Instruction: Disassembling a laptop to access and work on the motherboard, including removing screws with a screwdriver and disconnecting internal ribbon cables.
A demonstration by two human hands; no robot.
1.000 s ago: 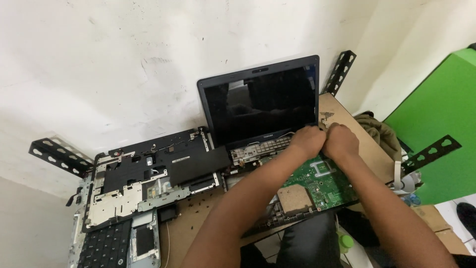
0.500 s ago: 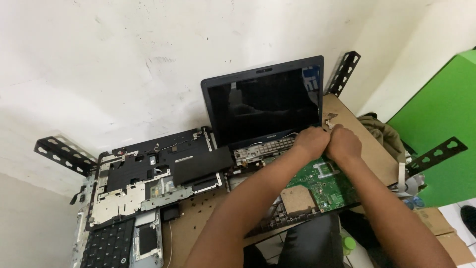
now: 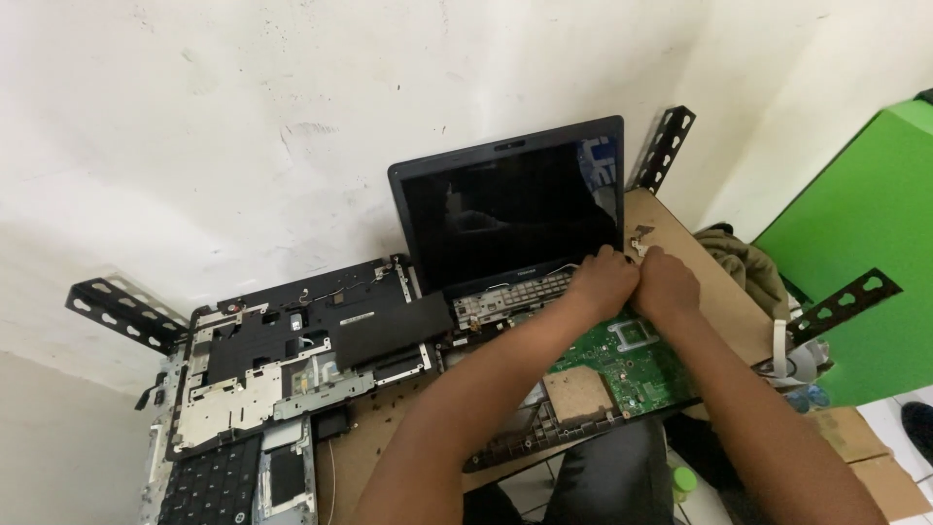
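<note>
Working both hands, left hand [image 3: 603,280] and right hand [image 3: 667,286], pinched together on the laptop [image 3: 515,209] hinge [image 3: 639,241] near the bench's [image 3: 719,311] back right corner

i see a laptop [image 3: 510,209] with a black lid frame and a dark, glossy screen. its exposed motherboard [image 3: 632,365] is bright green with small silver and black parts, and a dull tan square patch [image 3: 577,394] sits on it. the stripped laptop casing [image 3: 292,355] to the left is black with pale silver metal plates, and the loose keyboard [image 3: 209,486] is black. the table [image 3: 709,292] is plain brown. the wall [image 3: 292,126] is off-white with faint grey scuffs. the panel [image 3: 865,243] at right is vivid green. the perforated brackets [image 3: 121,311] are black.
</note>
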